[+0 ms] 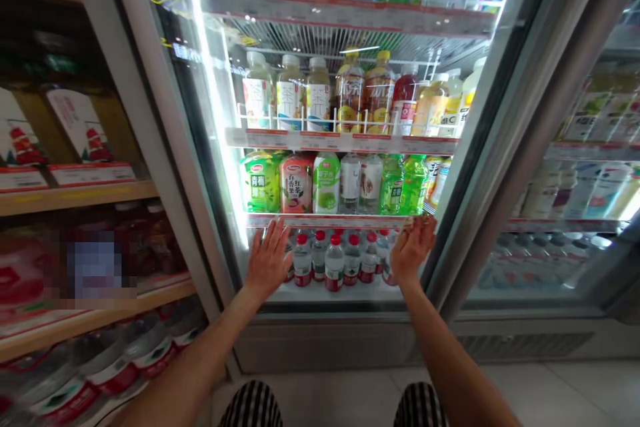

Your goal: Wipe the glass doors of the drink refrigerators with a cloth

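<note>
Both my arms reach into an open drinks cooler. My left hand (269,259) is open, fingers spread, at the front edge of a price-tagged shelf rail (330,220), just left of a row of small red-capped water bottles (334,260). My right hand (413,247) is at the right end of the same rail with its fingers curled against it. Above the rail stand green and pink tea bottles (295,181). Higher up is a row of pale and amber drink bottles (320,95).
The cooler's glass door (495,120) stands open to the right, with a second closed cooler (590,167) behind it. Wooden shelves (75,197) with boxed goods and packed water bottles (100,363) stand on the left. My striped knees (253,407) are over a light tiled floor.
</note>
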`<state>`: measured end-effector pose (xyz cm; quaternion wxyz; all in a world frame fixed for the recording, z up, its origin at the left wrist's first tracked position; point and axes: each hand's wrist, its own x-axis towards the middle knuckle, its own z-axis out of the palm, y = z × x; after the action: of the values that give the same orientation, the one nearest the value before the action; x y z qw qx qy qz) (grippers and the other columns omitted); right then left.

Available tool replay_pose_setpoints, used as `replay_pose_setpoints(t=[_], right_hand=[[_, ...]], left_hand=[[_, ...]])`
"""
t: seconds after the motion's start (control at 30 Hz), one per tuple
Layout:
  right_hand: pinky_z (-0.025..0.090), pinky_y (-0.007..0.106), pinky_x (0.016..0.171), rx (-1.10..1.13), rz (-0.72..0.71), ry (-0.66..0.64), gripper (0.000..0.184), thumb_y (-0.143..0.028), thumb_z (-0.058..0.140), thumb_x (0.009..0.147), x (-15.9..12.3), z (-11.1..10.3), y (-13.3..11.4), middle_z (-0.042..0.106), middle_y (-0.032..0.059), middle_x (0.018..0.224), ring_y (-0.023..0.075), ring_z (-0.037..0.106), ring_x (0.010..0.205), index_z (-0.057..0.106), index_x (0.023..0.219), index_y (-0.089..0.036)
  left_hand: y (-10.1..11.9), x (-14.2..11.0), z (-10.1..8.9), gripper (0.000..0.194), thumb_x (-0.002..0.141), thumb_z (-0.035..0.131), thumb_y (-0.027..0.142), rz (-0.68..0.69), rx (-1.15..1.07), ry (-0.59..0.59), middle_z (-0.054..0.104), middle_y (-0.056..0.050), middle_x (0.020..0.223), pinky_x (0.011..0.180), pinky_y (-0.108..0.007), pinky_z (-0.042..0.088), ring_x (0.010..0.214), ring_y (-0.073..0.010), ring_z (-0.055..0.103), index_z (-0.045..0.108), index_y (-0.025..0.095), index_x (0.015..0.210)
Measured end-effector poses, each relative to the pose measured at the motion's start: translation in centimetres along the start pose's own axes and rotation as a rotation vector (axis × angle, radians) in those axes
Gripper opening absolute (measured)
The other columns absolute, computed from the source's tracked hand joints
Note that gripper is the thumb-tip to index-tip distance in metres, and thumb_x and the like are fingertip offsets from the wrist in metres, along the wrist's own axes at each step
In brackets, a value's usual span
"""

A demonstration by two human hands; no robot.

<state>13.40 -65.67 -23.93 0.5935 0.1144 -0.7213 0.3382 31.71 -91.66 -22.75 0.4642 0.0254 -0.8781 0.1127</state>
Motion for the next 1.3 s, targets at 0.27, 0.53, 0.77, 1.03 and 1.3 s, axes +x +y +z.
replay_pose_setpoints(t=[0.27, 0.53, 0.77, 1.03, 1.3], right_hand=[[0.015, 0.047, 0.111, 0.252, -0.677, -0.387, 0.055, -0.013, 0.042, 0.082, -5.1, 1.9, -11.7, 0.037, 0.0054, 0.142, 0.0201, 0.016, 0.138, 0.034, 0.136, -0.024], [0.012, 0.051, 0.111, 0.187, -0.493, -0.241, 0.055, -0.016, 0.039, 0.085, 2.6, 2.8, -14.2, 0.032, 0.0056, 0.145, 0.0230, 0.010, 0.139, 0.031, 0.138, -0.023], [0.022, 0.039, 0.111, 0.350, -1.175, -0.406, 0.047, -0.011, 0.040, 0.084, -3.6, 2.9, -18.1, 0.044, 0.0001, 0.137, 0.0172, 0.028, 0.133, 0.043, 0.130, -0.020], [0.010, 0.051, 0.113, 0.391, -0.842, -0.409, 0.054, -0.010, 0.037, 0.086, 2.2, 5.0, -28.1, 0.028, 0.0030, 0.146, 0.0213, 0.013, 0.138, 0.028, 0.139, -0.021], [0.028, 0.042, 0.110, 0.473, -1.341, -0.506, 0.040, -0.016, 0.042, 0.085, -3.8, 5.9, -29.1, 0.045, 0.0003, 0.136, 0.0195, 0.035, 0.129, 0.049, 0.125, -0.019]], left_hand=[[-1.9, -1.0, -0.8, 0.063, 0.084, 0.044, 0.024, -0.068, 0.028, -0.015, 0.027, -0.014, 0.144, 0.110, -0.050, 0.016, 0.136, -0.0240, 0.019, 0.018, 0.016, 0.141], [-6.5, -3.5, -1.5, 0.063, 0.085, 0.042, 0.023, -0.191, 0.035, 0.011, 0.023, -0.012, 0.146, 0.110, -0.051, 0.015, 0.136, -0.0250, 0.020, 0.015, 0.018, 0.142], [-7.5, -5.4, -2.7, 0.060, 0.084, 0.040, 0.021, -0.184, 0.094, -0.069, 0.026, -0.013, 0.145, 0.109, -0.048, 0.019, 0.135, -0.0252, 0.023, 0.021, 0.015, 0.140], [-11.1, -6.3, -4.7, 0.061, 0.084, 0.040, 0.022, -0.274, 0.127, -0.017, 0.025, -0.015, 0.145, 0.109, -0.049, 0.020, 0.135, -0.0248, 0.024, 0.019, 0.014, 0.141], [-13.1, -6.5, -6.8, 0.057, 0.083, 0.042, 0.022, -0.309, 0.169, -0.026, 0.028, -0.015, 0.144, 0.108, -0.048, 0.024, 0.135, -0.0247, 0.023, 0.027, 0.013, 0.137]])
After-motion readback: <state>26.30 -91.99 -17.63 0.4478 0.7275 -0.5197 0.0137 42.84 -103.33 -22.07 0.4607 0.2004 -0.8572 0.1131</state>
